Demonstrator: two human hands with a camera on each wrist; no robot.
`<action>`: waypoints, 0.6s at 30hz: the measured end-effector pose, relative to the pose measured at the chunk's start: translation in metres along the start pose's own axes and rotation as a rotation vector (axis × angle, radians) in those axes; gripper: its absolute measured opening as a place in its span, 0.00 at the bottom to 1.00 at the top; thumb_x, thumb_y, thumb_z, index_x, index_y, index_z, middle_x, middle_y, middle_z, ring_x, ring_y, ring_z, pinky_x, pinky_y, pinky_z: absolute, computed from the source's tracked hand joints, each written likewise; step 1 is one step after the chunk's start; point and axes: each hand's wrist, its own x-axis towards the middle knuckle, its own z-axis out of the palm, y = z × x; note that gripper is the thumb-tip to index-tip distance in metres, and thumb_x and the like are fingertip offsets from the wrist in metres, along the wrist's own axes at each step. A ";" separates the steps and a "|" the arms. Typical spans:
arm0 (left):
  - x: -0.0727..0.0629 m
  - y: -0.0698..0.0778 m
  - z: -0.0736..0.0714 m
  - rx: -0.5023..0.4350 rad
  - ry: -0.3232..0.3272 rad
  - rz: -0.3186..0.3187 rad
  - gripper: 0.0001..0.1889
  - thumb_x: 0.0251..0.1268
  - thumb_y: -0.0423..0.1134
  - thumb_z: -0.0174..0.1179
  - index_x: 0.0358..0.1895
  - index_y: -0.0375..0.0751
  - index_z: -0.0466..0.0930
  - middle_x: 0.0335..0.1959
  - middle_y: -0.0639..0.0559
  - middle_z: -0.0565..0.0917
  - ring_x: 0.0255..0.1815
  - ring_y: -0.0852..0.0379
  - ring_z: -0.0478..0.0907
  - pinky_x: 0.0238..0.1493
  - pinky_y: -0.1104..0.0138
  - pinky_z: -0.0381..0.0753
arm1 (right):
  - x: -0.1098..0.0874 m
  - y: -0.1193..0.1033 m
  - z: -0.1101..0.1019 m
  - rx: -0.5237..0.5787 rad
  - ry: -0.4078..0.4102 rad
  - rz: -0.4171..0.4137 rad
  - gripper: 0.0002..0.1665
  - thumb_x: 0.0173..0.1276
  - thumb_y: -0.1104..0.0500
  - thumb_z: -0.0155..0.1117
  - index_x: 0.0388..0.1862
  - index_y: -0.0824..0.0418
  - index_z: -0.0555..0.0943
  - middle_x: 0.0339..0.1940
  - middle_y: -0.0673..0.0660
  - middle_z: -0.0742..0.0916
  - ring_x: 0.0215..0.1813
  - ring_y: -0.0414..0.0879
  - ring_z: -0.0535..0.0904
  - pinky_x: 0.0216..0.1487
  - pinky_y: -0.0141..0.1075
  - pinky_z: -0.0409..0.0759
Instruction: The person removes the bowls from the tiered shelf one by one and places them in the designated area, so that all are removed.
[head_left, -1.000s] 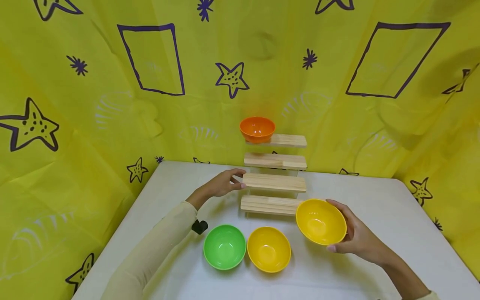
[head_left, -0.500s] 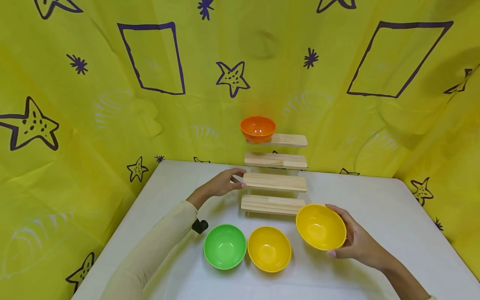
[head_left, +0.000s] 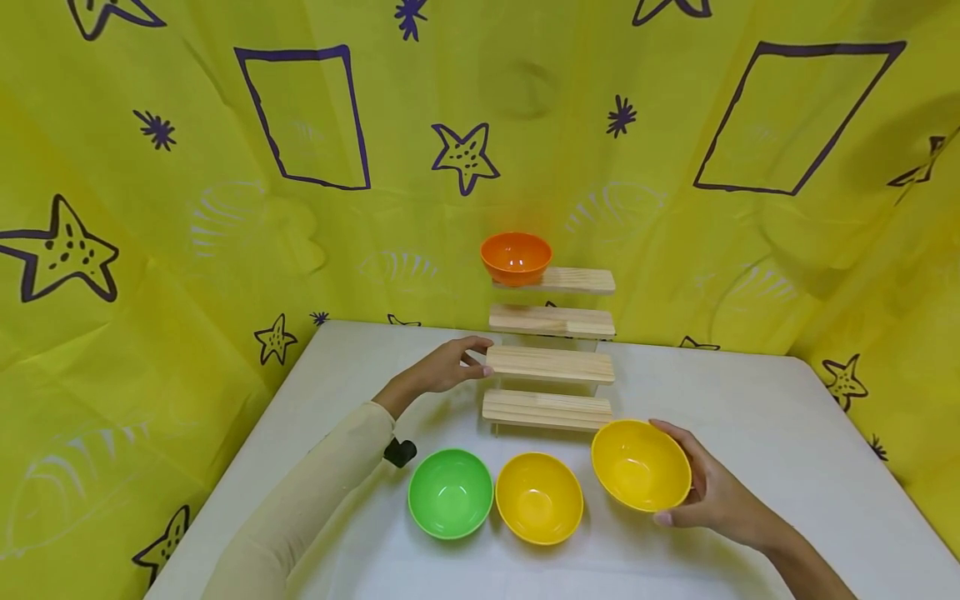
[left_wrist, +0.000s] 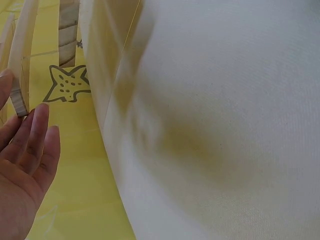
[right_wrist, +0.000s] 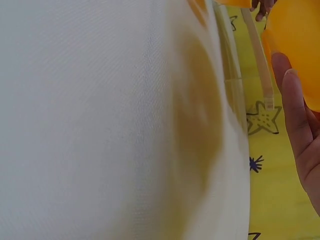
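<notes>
Below, white table (head_left: 750, 417); behind, yellow star-printed curtain (head_left: 570, 158). Lower right, right hand (head_left: 720, 497) grips tilted yellow bowl (head_left: 641, 465) above table. Lower centre, green bowl (head_left: 451, 494) beside second yellow bowl (head_left: 539, 498). Mid-frame, orange bowl (head_left: 516, 259) atop wooden rack (head_left: 550, 364), left hand (head_left: 446, 367) pinching shelf end.

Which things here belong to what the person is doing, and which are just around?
Part of it:
yellow bowl, in the right hand
wooden stand, held at one shelf end by the left hand
probably orange bowl on top, green bowl, second yellow bowl

Just around:
white table
yellow curtain
black object by the left sleeve, unclear what
</notes>
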 end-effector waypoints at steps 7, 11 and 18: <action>0.001 -0.001 0.000 0.009 0.003 0.000 0.30 0.73 0.43 0.62 0.74 0.39 0.66 0.70 0.42 0.73 0.62 0.45 0.79 0.57 0.58 0.81 | -0.004 0.002 0.001 -0.013 0.015 0.032 0.57 0.57 0.70 0.72 0.80 0.59 0.50 0.69 0.42 0.68 0.58 0.38 0.77 0.53 0.35 0.84; 0.000 -0.001 0.000 0.004 0.005 0.004 0.30 0.73 0.43 0.62 0.74 0.39 0.66 0.70 0.41 0.73 0.62 0.45 0.79 0.57 0.58 0.81 | -0.007 0.003 0.002 -0.011 0.016 0.056 0.57 0.58 0.70 0.71 0.80 0.59 0.50 0.69 0.41 0.68 0.59 0.37 0.76 0.53 0.34 0.84; 0.000 -0.001 0.000 0.000 0.004 0.002 0.30 0.73 0.43 0.62 0.74 0.39 0.66 0.70 0.41 0.74 0.62 0.45 0.79 0.57 0.58 0.81 | -0.009 0.006 0.005 -0.003 0.005 0.102 0.57 0.59 0.69 0.72 0.80 0.61 0.48 0.69 0.38 0.67 0.60 0.34 0.75 0.55 0.31 0.82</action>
